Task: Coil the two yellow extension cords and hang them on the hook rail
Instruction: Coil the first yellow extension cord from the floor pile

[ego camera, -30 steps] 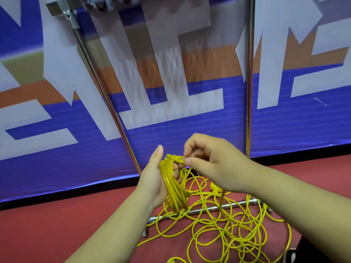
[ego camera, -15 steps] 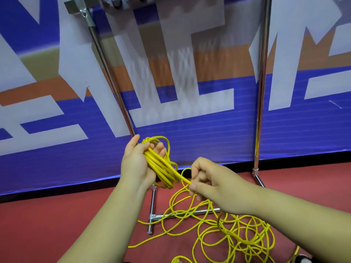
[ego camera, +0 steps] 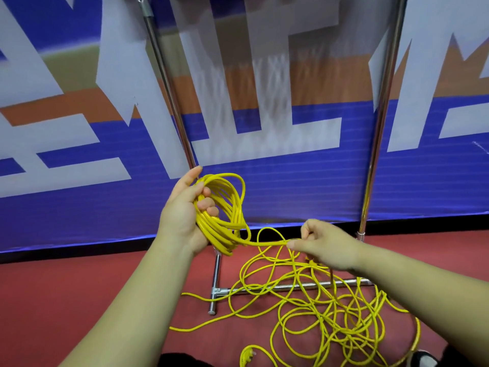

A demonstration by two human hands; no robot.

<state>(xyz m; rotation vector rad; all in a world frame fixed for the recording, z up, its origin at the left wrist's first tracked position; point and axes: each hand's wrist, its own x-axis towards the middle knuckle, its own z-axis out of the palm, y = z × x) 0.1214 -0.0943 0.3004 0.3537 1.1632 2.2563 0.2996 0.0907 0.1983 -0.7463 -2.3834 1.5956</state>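
Note:
My left hand (ego camera: 182,215) grips a coil of yellow extension cord (ego camera: 225,207), several loops bunched in the palm and standing out to the right. From the coil a strand runs right to my right hand (ego camera: 325,245), which pinches it between thumb and fingers at about the same height. Below the hands, loose yellow cord (ego camera: 317,308) lies tangled on the red floor, over the rack's base bar. A yellow plug (ego camera: 247,353) lies near the bottom edge. The hook rail's top is out of view; only a corner fitting (ego camera: 140,0) shows.
A chrome rack stands ahead: left upright (ego camera: 169,96), right upright (ego camera: 381,107), base crossbar (ego camera: 277,287) and left foot (ego camera: 215,282) on the red floor (ego camera: 66,300). A blue, white and orange banner wall (ego camera: 291,181) is right behind it. Dark shoes show at the bottom edge.
My right hand has drawn away from the coil to the right and down, pulling a strand taut. My left hand with the coil rose, and the view shifted so the rack moved right.

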